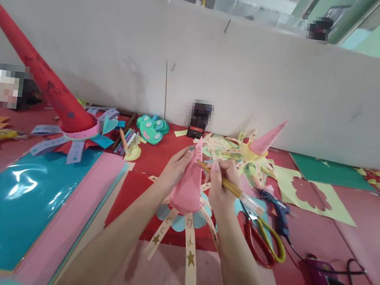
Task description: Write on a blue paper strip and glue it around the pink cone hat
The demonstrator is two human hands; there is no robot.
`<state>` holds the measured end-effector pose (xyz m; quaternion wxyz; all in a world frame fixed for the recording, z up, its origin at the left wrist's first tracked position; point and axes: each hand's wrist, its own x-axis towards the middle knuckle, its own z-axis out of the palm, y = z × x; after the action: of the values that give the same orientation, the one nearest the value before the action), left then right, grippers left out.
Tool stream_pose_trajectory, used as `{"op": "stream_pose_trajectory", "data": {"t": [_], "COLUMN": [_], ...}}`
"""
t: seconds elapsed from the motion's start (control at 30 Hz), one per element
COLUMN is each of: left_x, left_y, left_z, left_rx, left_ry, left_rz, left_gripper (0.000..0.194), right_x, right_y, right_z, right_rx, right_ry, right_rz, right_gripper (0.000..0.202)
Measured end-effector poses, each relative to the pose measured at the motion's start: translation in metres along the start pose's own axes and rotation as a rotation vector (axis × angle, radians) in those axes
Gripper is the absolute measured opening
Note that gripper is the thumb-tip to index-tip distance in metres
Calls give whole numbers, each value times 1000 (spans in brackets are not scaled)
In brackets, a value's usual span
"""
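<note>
The left hand (179, 168)'s fingers hold the pink cone (187, 190) above blue paper (179, 223), mid-tabletop (307, 229). The right hand (224, 183)'s fingers pinch a yellow pen (232, 188), tip at the cone's upper part. Scissors (252, 215) lie beside the right forearm.

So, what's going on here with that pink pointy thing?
A person's left hand is holding a pink paper cone, and the right hand has a gold pen with its tip at or very near the cone's upper side. Paper strips with letters and stars spread out from the cone's base. To the right lie scissors and a glue gun, and a second pink cone sits nearer the wall.
</note>
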<state>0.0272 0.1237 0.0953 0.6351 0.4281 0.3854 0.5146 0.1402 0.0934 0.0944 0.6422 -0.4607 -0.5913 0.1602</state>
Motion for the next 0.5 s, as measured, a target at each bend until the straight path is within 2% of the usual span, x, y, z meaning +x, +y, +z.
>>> {"op": "stream_pose_trajectory", "data": {"t": [0.23, 0.5], "left_x": [1, 6], "left_y": [-4, -12], "left_z": [-1, -8], "left_rx": [-2, 74], "left_ry": [10, 27], "left_rz": [-21, -5], "left_gripper": [26, 25], "right_x": [1, 2], "right_y": [3, 4], "right_z": [1, 3], "right_rx": [33, 119], "right_ry": [59, 95], "right_rz": [0, 67], "right_gripper": [19, 22]}}
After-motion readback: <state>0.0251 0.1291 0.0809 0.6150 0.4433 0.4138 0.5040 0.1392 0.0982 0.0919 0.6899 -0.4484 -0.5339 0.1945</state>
